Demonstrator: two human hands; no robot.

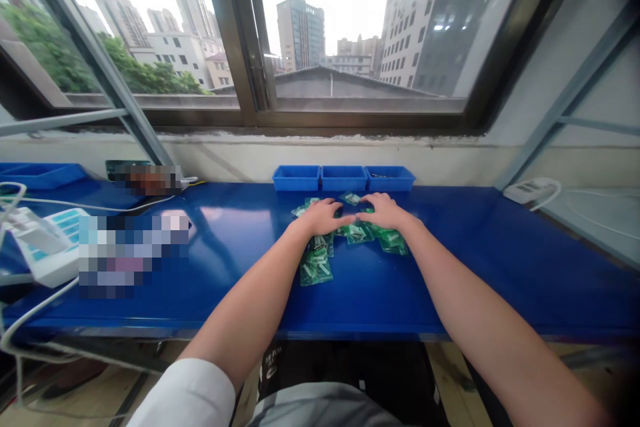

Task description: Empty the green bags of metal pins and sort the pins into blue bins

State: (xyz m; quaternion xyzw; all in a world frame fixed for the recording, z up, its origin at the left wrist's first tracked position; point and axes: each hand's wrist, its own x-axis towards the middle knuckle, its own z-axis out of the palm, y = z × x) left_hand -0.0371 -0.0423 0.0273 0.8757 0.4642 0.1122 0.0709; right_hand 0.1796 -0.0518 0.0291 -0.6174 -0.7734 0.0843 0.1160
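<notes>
Several small clear plastic packets with green parts and pale, narrow pieces inside lie in a loose pile on the blue table point(240, 287). My left hand point(321, 217) rests over the left part of the pile, fingers spread and thumb stretched to the right. One packet point(317, 267) lies nearer to me, just below that hand. Over the right part is my right hand point(385, 211), open, its thumb reaching toward the left one. Another packet point(352, 198) sits beyond the gap between the hands, and a green packet point(393, 241) shows under my right wrist. The palms hide some packets.
Three blue bins, left point(297, 179), middle point(343, 179) and right point(391, 179), stand along the wall; the right one holds small metallic bits. At left are a white device point(55, 247), cables and blurred items. A white power strip point(527, 191) lies at far right.
</notes>
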